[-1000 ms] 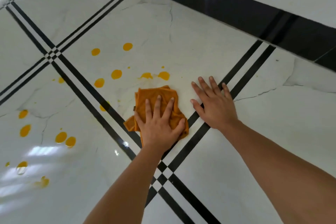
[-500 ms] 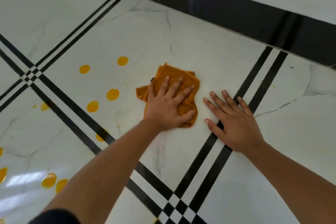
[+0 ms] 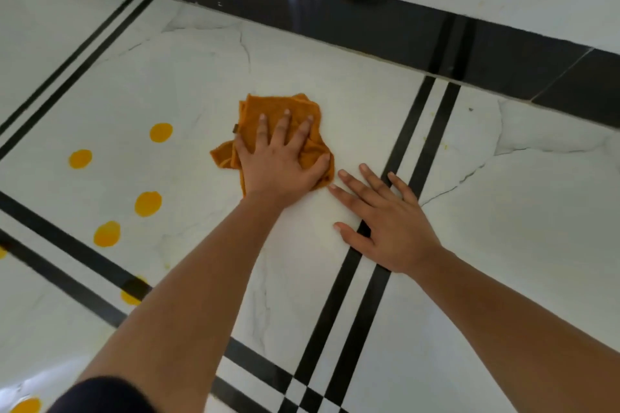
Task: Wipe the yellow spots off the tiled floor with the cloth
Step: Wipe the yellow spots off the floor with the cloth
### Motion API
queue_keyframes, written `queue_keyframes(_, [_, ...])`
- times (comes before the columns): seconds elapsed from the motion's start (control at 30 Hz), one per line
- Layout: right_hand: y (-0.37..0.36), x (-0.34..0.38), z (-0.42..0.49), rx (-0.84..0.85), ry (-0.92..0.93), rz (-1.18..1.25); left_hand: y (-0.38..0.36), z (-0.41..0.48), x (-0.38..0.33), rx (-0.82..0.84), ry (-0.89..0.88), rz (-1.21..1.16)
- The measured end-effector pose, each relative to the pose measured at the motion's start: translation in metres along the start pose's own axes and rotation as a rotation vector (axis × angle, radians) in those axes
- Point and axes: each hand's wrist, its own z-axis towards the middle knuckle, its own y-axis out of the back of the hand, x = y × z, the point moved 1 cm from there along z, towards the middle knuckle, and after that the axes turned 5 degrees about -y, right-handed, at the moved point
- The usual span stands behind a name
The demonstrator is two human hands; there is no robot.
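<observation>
While my left hand (image 3: 280, 161) presses the cloth (image 3: 285, 111) flat, plenty of yellow spots (image 3: 148, 203) wait off to its left.

Fingers spread wide, palm down, I pin the crumpled orange cloth to the white tiled floor (image 3: 335, 84), on the tile this side of the dark skirting (image 3: 369, 23). My right hand (image 3: 391, 223) lies open and empty just beside it, fingers splayed across the double black stripe (image 3: 422, 131), bracing me. The spots sit well apart from the cloth, one half under the black band (image 3: 132, 292) near my forearm. The risk, I reckon, is smearing: a bunched cloth dragged over wet spots could streak yellow across clean tile, and on this glossy surface my bracing palm could slip.
</observation>
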Motion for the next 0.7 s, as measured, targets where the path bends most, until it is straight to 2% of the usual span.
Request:
queue_keyframes(0.1, [0.005, 0.003, -0.004, -0.028, -0.028, 0.046, -0.002, -0.022, -0.007, 0.015, -0.115, 0.041])
queue_keyframes(0.23, [0.021, -0.028, -0.023, -0.097, -0.188, 0.065, 0.000, -0.015, -0.020, 0.041, 0.047, 0.040])
queue_keyframes(0.27, [0.025, -0.039, -0.033, -0.103, -0.208, 0.049, -0.001, -0.021, -0.038, 0.042, 0.024, 0.046])
queue_keyframes(0.4, [0.033, -0.062, -0.063, -0.085, -0.276, 0.019, -0.006, -0.038, -0.097, 0.073, -0.317, 0.098])
queue_keyframes(0.43, [0.033, -0.067, -0.071, -0.055, -0.287, 0.025, -0.005, -0.024, -0.100, 0.087, -0.294, 0.085])
queue_keyframes(0.53, [0.036, -0.091, -0.100, -0.021, -0.292, -0.024, -0.002, 0.010, -0.109, 0.109, 0.017, -0.011])
queue_keyframes(0.57, [0.038, -0.098, -0.107, -0.020, -0.302, -0.046, -0.003, 0.009, -0.117, 0.098, 0.049, -0.027])
queue_keyframes(0.6, [0.040, -0.108, -0.117, -0.021, -0.330, -0.047, -0.006, 0.001, -0.135, 0.089, -0.009, -0.016])
queue_keyframes(0.7, [0.042, -0.120, -0.142, -0.047, -0.400, -0.023, -0.015, -0.049, -0.171, 0.092, -0.370, 0.073])
